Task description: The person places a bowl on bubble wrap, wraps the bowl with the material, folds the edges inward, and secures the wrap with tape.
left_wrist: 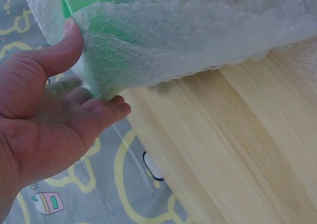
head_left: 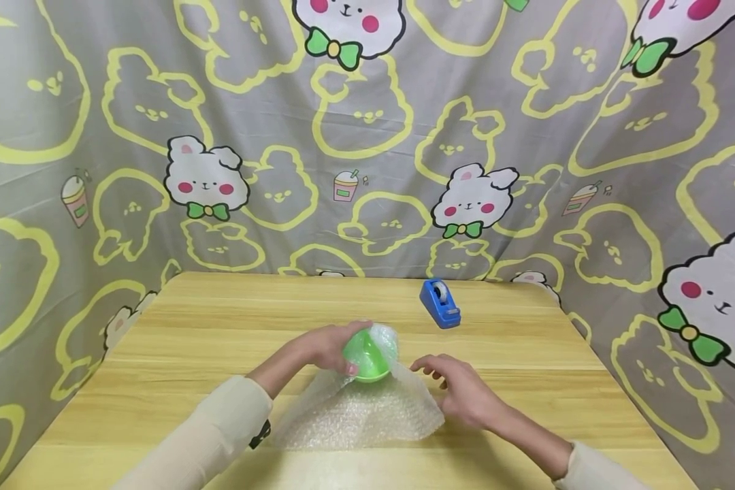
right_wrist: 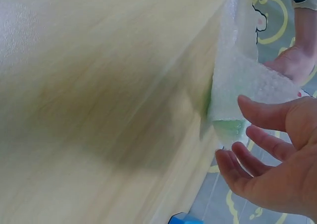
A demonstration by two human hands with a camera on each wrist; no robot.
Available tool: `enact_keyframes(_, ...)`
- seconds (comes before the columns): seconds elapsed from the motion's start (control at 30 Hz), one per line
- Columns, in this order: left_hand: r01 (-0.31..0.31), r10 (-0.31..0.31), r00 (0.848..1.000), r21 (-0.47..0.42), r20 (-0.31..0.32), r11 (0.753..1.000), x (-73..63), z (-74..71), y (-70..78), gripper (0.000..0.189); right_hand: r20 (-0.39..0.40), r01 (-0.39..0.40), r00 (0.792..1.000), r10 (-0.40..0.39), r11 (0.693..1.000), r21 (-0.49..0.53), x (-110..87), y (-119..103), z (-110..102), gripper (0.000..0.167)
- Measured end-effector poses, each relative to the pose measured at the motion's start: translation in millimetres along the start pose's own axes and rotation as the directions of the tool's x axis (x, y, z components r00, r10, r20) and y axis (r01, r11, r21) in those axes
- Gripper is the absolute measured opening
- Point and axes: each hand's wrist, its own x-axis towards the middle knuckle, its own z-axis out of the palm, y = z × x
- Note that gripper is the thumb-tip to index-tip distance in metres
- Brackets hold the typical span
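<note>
A green bowl (head_left: 375,365), partly covered by clear bubble wrap (head_left: 361,415), is tilted near the middle of the table. My left hand (head_left: 329,346) grips the bowl from its left side through the wrap. In the left wrist view, the thumb of that left hand (left_wrist: 39,97) presses near the bowl's rim (left_wrist: 81,3), with the other fingers beneath the wrap. Just right of the wrap is my right hand (head_left: 465,393), holding nothing. Its fingers are apart and loosely bent in the right wrist view, close to the wrapped bowl (right_wrist: 230,130).
A blue tape dispenser (head_left: 441,304) with a roll of clear tape stands toward the back right of the wooden table (head_left: 220,313). Beyond the table's back edge hangs a grey curtain (head_left: 269,122) with cartoon prints, which continues along both sides.
</note>
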Motion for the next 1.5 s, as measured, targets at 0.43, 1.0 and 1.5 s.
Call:
enact_keyframes(0.43,0.011,-0.011,1.0,-0.015,0.004,1.0,0.8,2.4,-0.7,0.093,0.004,-0.006,1.0,0.005,0.992,0.128,2.5,0.2,-2.6,0.031)
enact_keyframes(1.0,0.029,-0.029,1.0,-0.021,0.003,0.999,2.3,1.4,-0.7,0.094,0.044,-0.098,0.995,0.094,0.989,0.109,20.3,-5.3,-15.5,0.029)
enact_keyframes(1.5,0.004,-0.004,1.0,-0.013,-0.001,1.0,0.3,0.9,-1.4,0.093,-0.1,-0.109,0.986,0.13,0.975,0.193,45.0,-10.3,-8.5,0.014)
